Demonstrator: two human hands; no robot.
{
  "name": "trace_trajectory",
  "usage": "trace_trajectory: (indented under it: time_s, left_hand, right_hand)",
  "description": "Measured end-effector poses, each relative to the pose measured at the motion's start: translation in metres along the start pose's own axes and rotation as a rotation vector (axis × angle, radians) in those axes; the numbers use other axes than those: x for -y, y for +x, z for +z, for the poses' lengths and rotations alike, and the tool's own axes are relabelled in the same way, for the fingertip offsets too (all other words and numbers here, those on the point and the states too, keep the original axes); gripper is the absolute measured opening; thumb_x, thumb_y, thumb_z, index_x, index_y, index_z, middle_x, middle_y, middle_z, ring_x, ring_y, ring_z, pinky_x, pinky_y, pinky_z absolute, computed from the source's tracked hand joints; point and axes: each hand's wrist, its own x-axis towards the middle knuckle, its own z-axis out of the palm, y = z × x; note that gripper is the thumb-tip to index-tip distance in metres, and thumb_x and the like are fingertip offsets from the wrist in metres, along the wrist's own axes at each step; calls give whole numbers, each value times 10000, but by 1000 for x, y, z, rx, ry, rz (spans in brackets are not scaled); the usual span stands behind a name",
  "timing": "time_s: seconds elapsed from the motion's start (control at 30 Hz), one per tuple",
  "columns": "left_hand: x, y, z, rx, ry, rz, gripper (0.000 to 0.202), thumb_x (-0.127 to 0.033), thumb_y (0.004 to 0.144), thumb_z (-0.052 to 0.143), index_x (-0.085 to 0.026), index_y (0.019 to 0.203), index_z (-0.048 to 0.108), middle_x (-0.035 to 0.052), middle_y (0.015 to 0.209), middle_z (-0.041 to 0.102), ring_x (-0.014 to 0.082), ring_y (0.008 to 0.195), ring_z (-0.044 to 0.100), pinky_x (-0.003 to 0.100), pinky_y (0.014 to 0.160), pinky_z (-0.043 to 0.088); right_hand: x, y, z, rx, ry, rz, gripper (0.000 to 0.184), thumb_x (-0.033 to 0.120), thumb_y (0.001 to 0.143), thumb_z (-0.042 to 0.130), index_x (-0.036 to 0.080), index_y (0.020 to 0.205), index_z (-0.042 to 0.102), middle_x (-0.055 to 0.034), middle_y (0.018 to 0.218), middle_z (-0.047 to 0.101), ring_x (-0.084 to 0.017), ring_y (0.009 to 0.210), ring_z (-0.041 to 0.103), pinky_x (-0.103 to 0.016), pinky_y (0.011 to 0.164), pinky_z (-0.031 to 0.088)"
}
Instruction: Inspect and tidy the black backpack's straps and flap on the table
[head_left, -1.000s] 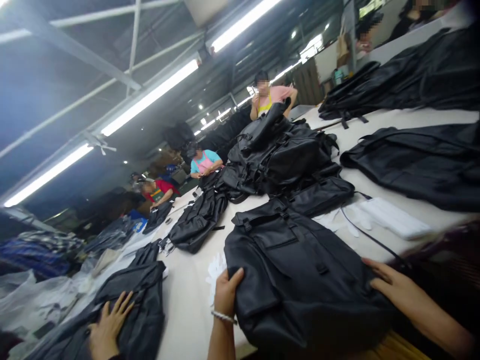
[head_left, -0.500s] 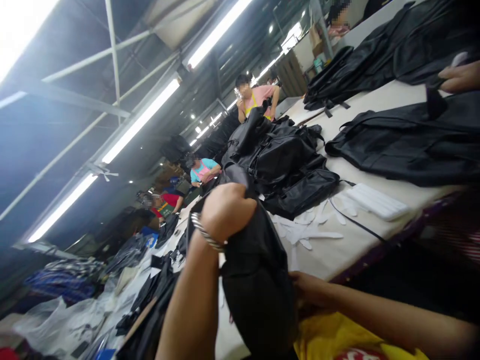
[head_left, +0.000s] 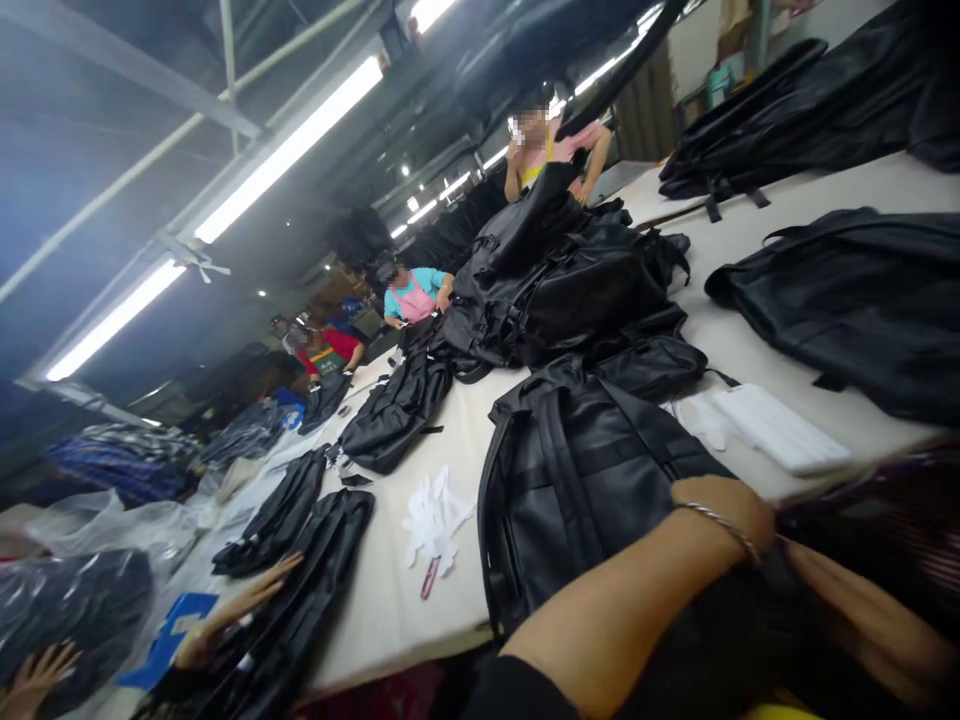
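Note:
A black backpack (head_left: 585,470) lies flat on the pale table in front of me, with its straps and seams facing up. My left hand (head_left: 724,515), wearing a twisted bracelet, is bent over the lower right part of this backpack with its fingers curled in and mostly hidden. Close by at the lower right, my right hand (head_left: 840,595) is blurred against dark fabric, and its fingertips cannot be made out. Left of the backpack are a heap of white cut pieces (head_left: 436,520) and a small dark red object (head_left: 429,578).
Behind is a tall pile of black bags (head_left: 577,285). At right are another black bag (head_left: 847,300) and a white stack (head_left: 780,425). A blurred black shape with a strap (head_left: 555,60) is in the air. A co-worker's hand (head_left: 247,600) touches black bags at lower left; other people stand beyond.
My left hand has moved from mid-view, gripping a raised black bag, down to the lower right. A backpack now lies flat there. The blurred black shape and a co-worker's hands have come into view.

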Motion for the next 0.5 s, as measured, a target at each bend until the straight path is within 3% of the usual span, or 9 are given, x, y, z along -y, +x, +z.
trace_trajectory:
  time_s: [0.07, 0.13, 0.23, 0.3, 0.33, 0.4, 0.5]
  left_hand:
    - [20, -21, 1, -150, -128, 42, 414, -425, 782, 299, -149, 930, 570, 133, 887, 607, 229, 850, 554, 353, 705, 449]
    - [54, -52, -3, -392, -241, 16, 397, -428, 782, 323, -175, 1025, 508, 98, 954, 584, 186, 909, 527, 297, 782, 427]
    - [124, -105, -8, -757, -270, -300, 416, -387, 777, 372, -159, 1120, 426, 109, 1104, 499, 177, 1053, 437, 294, 909, 342]
    - [174, -140, -5, -890, -156, -594, 479, -408, 725, 457, -143, 1123, 428, 136, 1207, 404, 228, 1152, 330, 355, 966, 261]
    - [197, -156, 0, -886, -120, -753, 530, -422, 685, 504, -137, 1125, 427, 148, 1237, 367, 260, 1173, 294, 388, 971, 236]
    - [232, -184, 16, -699, -239, -967, 636, -433, 638, 553, -98, 1153, 392, 173, 1154, 452, 267, 1107, 386, 383, 927, 291]
    - [254, -209, 47, -432, -589, -1004, 578, -427, 624, 569, -71, 1068, 470, 144, 962, 577, 213, 917, 532, 296, 810, 389]
  right_hand:
    - [3, -5, 10, 103, 155, 106, 601, 477, 705, 437, 232, 1244, 336, -107, 1067, 543, -252, 987, 486, -306, 766, 483]
    - [7, -7, 20, 190, 306, 253, 679, 437, 667, 496, 195, 1267, 288, -102, 1068, 544, -276, 983, 486, -342, 784, 481]
    - [11, -4, 28, 188, 279, 298, 690, 426, 628, 537, 155, 1228, 329, -116, 1050, 552, -297, 953, 503, -360, 765, 491]
    - [13, -2, 29, 186, 193, 247, 637, 434, 627, 553, 157, 1174, 381, -115, 1070, 540, -286, 968, 498, -325, 765, 491]
    - [13, -1, 27, 199, 157, 228, 608, 440, 629, 557, 160, 1146, 401, -113, 1084, 532, -278, 982, 490, -306, 769, 487]
    - [16, 2, 20, 259, 110, 226, 586, 447, 627, 569, 160, 1116, 420, -111, 1112, 513, -266, 1011, 470, -286, 789, 472]
    - [24, 11, 4, 264, 19, 289, 680, 435, 581, 611, 159, 1161, 387, -123, 1147, 482, -272, 1022, 460, -303, 784, 467]
